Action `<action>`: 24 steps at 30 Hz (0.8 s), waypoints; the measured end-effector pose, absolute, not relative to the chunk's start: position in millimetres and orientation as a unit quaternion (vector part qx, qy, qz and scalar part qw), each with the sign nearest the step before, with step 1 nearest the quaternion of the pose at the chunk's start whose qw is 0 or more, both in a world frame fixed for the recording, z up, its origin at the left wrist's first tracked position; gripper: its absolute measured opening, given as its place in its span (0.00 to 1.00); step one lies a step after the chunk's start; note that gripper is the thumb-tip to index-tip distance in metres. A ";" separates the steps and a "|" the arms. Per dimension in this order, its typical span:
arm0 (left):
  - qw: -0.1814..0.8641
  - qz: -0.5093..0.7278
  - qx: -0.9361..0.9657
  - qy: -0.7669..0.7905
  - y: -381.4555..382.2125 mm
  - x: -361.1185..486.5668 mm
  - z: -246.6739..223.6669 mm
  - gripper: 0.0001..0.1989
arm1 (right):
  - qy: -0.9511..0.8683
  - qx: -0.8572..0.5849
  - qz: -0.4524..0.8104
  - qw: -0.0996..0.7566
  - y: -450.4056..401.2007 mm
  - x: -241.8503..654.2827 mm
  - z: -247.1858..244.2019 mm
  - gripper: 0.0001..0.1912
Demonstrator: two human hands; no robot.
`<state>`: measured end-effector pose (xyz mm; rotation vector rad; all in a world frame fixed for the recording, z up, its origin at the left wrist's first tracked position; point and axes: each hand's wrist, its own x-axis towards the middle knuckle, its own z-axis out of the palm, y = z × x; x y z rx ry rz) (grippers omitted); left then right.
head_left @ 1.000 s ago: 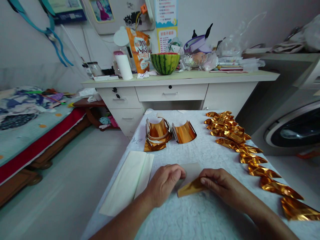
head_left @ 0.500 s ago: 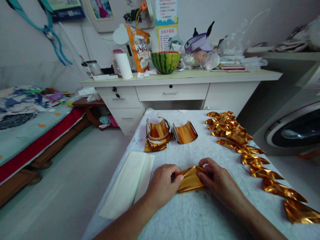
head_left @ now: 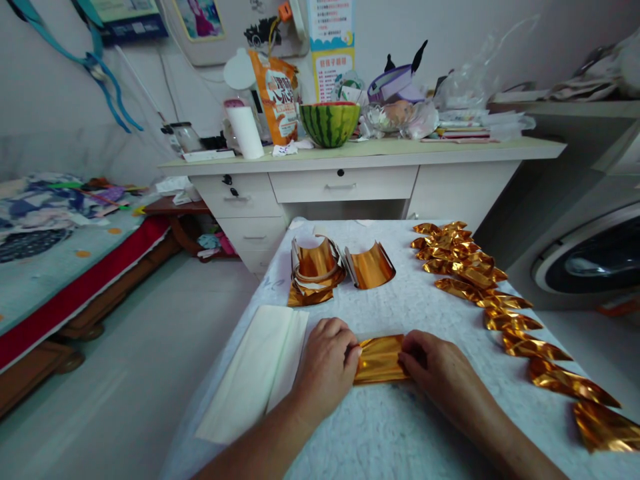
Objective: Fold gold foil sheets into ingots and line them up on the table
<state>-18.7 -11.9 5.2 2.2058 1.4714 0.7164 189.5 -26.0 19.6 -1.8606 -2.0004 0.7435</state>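
Observation:
A folded sheet of gold foil paper (head_left: 381,360) lies flat on the cloth-covered table (head_left: 370,440). My left hand (head_left: 330,357) pinches its left end between thumb and fingers. At its right end, the thumb and fingers of my right hand (head_left: 433,363) are closed on the paper. Beyond my hands stand a curled stack of gold foil sheets (head_left: 316,261) and a smaller curved stack of gold sheets (head_left: 371,265). Left of my left hand lie folded white paper sheets (head_left: 250,373).
Several folded gold foil pieces (head_left: 547,373) with pointed ends line the table's right side. Behind the table is a white desk (head_left: 345,183) bearing a cut watermelon (head_left: 330,125) and an orange snack bag (head_left: 277,100). A bed (head_left: 50,280) is left, a washing machine (head_left: 595,247) right.
My fingers have moved in on the gold paper's ends, with both thumbs now nearer its edges. The paper looks flatter and straighter. The stacks and finished row stay put.

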 end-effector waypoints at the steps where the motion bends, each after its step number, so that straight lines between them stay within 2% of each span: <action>1: 0.195 0.254 0.787 0.527 -12.1 -18.5 5.6 0.05 | -0.700 -0.645 0.263 0.159 -26.6 190.5 19.7 0.08; 9: 0.185 0.245 0.790 0.531 -12.5 -18.2 6.2 0.06 | -0.710 -0.615 0.290 0.183 -29.5 196.2 19.2 0.11; 24: 0.176 0.252 0.779 0.547 -9.5 -16.9 3.5 0.06 | -0.718 -0.613 0.285 0.168 -27.8 196.5 20.0 0.12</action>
